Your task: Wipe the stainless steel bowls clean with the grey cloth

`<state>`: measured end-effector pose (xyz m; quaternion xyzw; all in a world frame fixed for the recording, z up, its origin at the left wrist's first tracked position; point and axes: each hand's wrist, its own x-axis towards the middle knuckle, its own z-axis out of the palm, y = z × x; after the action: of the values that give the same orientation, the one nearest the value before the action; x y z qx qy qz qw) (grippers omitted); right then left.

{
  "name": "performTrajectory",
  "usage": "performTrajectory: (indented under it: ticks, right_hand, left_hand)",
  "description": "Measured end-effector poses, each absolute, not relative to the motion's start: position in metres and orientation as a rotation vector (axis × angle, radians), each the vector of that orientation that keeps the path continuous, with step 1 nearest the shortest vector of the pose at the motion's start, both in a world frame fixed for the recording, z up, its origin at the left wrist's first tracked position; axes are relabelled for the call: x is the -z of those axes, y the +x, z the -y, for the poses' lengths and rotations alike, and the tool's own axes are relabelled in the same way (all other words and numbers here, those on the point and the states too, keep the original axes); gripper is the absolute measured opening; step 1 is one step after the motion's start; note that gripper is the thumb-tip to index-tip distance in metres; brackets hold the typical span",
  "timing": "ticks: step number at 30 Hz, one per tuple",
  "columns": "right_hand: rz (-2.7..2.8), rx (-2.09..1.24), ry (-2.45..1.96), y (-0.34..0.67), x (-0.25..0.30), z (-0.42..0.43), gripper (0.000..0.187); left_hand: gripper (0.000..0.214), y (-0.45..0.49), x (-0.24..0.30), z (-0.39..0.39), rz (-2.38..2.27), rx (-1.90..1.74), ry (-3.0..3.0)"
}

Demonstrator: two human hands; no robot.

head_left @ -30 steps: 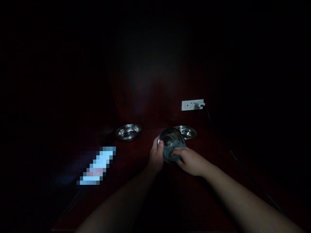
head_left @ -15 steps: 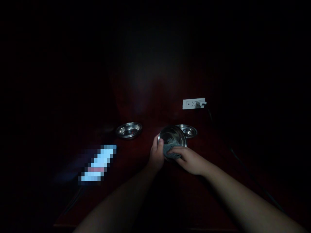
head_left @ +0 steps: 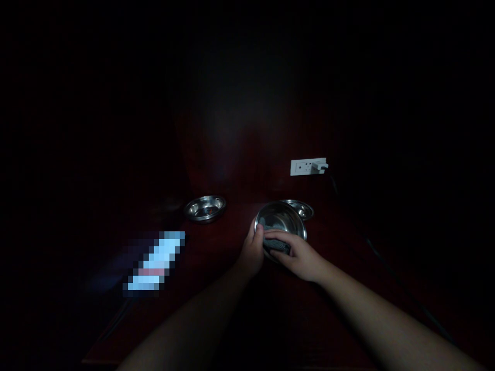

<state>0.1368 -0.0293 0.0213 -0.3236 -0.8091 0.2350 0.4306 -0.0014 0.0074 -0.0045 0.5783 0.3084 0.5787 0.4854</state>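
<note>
My left hand [head_left: 253,250] grips the left rim of a shiny steel bowl [head_left: 284,214], thumb over the edge and the other fingers mostly hidden behind it. The bowl is tilted, its inside facing me. In my right hand [head_left: 297,252] is a grey-green cloth [head_left: 276,243], bunched under curled fingers and pressed against the bowl's inside. Behind the bowl, partly covered by it, a second steel dish [head_left: 305,210] lies on the dark red table [head_left: 232,237]. Farther left stand shallow steel bowls [head_left: 204,210], seemingly stacked, with small orange-red specks inside.
A lit, blurred-out screen [head_left: 154,263] lies on the left of the table. On the back wall is a white socket plate [head_left: 307,166] with a plug in it. A dark cable [head_left: 410,293] runs along the right side. The surroundings are very dark.
The held bowl has shifted slightly right and turned, so more of its inside shows. My right hand has moved the cloth within the bowl; both hands keep their hold.
</note>
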Motion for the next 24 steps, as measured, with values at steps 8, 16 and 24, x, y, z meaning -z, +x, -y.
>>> performTrajectory:
  ticks: [8, 16, 24]
  right_hand:
    - [2.043, -0.244, -0.901, 0.146, -0.014, 0.020, 0.070]
    - [2.042, 0.048, -1.228, 0.147, -0.014, 0.020, 0.067]
    - [2.025, 0.198, -1.415, 0.149, -0.015, 0.021, 0.059]
  left_hand:
    - [0.048, 0.002, -0.001, 0.001, -0.608, -1.316, 1.368]
    - [0.045, 0.005, 0.002, -0.001, -0.568, -1.305, 1.387]
    - [0.044, 0.006, -0.003, 0.004, -0.571, -1.337, 1.475]
